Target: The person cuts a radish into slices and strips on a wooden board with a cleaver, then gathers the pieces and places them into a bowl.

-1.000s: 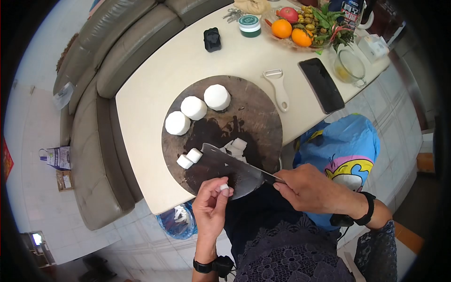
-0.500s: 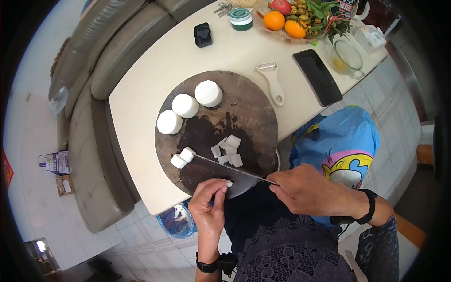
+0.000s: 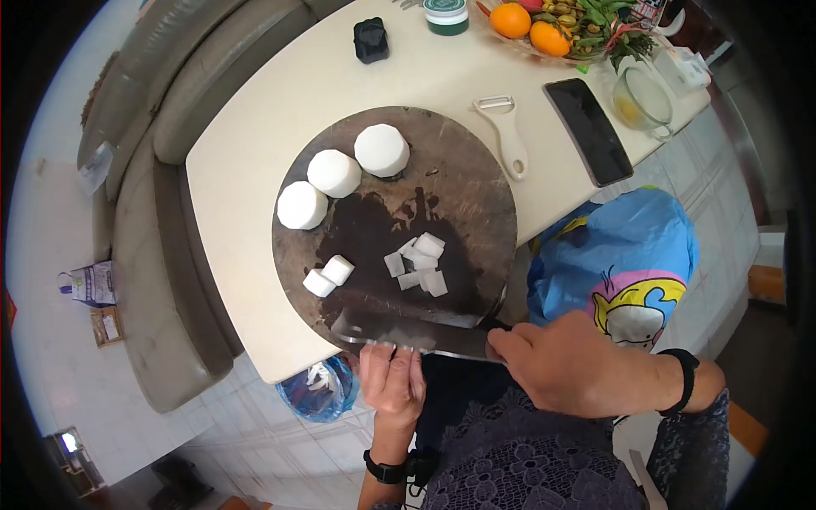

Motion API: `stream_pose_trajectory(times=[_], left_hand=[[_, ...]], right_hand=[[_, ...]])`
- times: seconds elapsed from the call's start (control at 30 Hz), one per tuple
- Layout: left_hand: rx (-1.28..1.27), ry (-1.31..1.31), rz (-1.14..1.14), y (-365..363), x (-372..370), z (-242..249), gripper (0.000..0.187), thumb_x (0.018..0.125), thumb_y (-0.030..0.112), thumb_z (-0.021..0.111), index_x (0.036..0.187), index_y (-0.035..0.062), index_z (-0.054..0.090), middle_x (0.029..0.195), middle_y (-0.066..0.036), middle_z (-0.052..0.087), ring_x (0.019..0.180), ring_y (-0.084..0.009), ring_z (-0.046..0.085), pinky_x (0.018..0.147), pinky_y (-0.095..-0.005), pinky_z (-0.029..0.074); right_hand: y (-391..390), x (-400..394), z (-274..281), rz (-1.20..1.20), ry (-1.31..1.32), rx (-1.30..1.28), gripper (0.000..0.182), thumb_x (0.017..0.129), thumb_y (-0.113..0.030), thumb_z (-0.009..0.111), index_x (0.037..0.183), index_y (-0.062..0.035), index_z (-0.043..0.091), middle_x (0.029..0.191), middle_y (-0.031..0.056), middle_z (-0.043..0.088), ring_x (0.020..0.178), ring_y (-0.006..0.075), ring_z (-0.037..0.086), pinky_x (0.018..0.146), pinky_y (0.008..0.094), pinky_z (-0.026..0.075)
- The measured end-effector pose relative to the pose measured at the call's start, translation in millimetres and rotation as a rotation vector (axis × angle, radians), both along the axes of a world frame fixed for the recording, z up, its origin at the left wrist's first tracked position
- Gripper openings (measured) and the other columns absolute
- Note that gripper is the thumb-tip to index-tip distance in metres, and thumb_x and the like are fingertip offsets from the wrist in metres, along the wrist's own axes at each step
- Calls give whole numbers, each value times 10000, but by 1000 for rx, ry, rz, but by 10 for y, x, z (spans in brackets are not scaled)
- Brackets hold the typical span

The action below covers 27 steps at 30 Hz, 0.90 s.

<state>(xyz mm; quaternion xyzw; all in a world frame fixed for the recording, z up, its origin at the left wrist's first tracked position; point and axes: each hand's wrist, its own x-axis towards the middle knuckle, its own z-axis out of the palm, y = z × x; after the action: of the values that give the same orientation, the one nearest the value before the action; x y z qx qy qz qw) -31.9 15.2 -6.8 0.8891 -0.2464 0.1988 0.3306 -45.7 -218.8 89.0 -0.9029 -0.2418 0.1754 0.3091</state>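
Note:
My right hand (image 3: pixel 557 361) grips the handle of a broad kitchen knife (image 3: pixel 416 328), its blade tilted with the flat side showing over the near edge of the round wooden chopping board (image 3: pixel 467 183). My left hand (image 3: pixel 391 378) is closed, fingertips together at the lower edge of the blade; anything in them is hidden. On the board, thin white slices (image 3: pixel 429 246) lie in a loose heap. Two small white chunks (image 3: pixel 338 270) rest to their left. Three larger peeled white pieces (image 3: pixel 334 173) stand along the far left side.
Beyond the board are a white peeler (image 3: pixel 510 144), a phone (image 3: pixel 588 132), a glass cup (image 3: pixel 642 100), a fruit bowl with oranges (image 3: pixel 551 38), a green jar (image 3: pixel 446 15) and a black object (image 3: pixel 371 40). A blue-lined bin (image 3: pixel 319 395) stands below the table edge.
The knife has swung toward me and turned its flat side up, its tip leaving the small chunks. My left fingers have come to the blade, and the small white piece in them no longer shows.

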Motion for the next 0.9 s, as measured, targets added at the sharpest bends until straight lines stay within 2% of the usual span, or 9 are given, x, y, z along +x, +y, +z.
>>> stream_pose_trajectory(times=[0.07, 0.23, 0.4, 0.6, 0.67, 0.7, 0.77, 0.9], left_hand=[[24, -60, -35, 18, 28, -77, 210, 689, -98, 687, 889, -36, 675, 919, -170, 645, 832, -362, 622, 746, -426, 503], [72, -13, 25, 96, -89, -202, 208, 704, -76, 675, 906, -28, 676, 950, -182, 654, 873, -373, 631, 776, -426, 500], [42, 38, 42, 130, -128, -253, 185, 721, -27, 684, 905, -8, 678, 991, -194, 662, 905, -385, 634, 823, -434, 493], [54, 48, 20, 188, -136, -272, 198, 732, 68, 740, 911, 11, 679, 1011, -185, 668, 954, -386, 634, 857, -445, 490], [77, -32, 30, 176, -103, -268, 215, 720, 68, 730, 926, 19, 689, 974, -152, 680, 863, -339, 650, 783, -382, 521], [78, -30, 28, 180, -111, -273, 215, 720, 68, 730, 926, 19, 689, 974, -152, 680, 863, -339, 650, 783, -382, 521], [93, 6, 33, 192, -133, -283, 253, 737, 116, 766, 955, 16, 686, 1000, -172, 677, 943, -381, 644, 869, -437, 492], [91, 12, 40, 150, -113, -226, 227, 744, 98, 747, 947, 13, 690, 998, -175, 678, 910, -365, 653, 845, -425, 499]], right_hand=[[-19, 8, 91, 36, 5, -22, 260, 666, -53, 628, 855, 58, 486, 683, 145, 551, 561, 314, 603, 448, 393, 460], [-21, -11, 92, 59, 22, 19, 282, 657, -48, 625, 860, 95, 492, 651, 140, 532, 525, 287, 594, 397, 373, 438], [-3, -26, 107, 75, -27, -61, 275, 686, -52, 597, 878, 130, 524, 611, 136, 536, 476, 264, 593, 371, 353, 438], [26, -19, 153, 84, -99, -136, 308, 680, -57, 597, 902, 155, 566, 601, 150, 562, 479, 236, 607, 373, 326, 449], [30, -14, 136, 89, -113, -134, 314, 677, -55, 600, 904, 160, 571, 605, 159, 569, 476, 234, 607, 372, 322, 449], [35, -4, 137, 95, -130, -133, 320, 674, -53, 603, 906, 165, 576, 610, 167, 576, 472, 233, 606, 371, 317, 449], [25, 38, 143, 105, -112, -109, 317, 668, -53, 609, 896, 165, 579, 610, 172, 578, 479, 233, 608, 373, 314, 450], [87, 148, 113, 154, -73, -68, 319, 647, -58, 629, 872, 165, 588, 612, 176, 581, 516, 236, 619, 392, 311, 460]])
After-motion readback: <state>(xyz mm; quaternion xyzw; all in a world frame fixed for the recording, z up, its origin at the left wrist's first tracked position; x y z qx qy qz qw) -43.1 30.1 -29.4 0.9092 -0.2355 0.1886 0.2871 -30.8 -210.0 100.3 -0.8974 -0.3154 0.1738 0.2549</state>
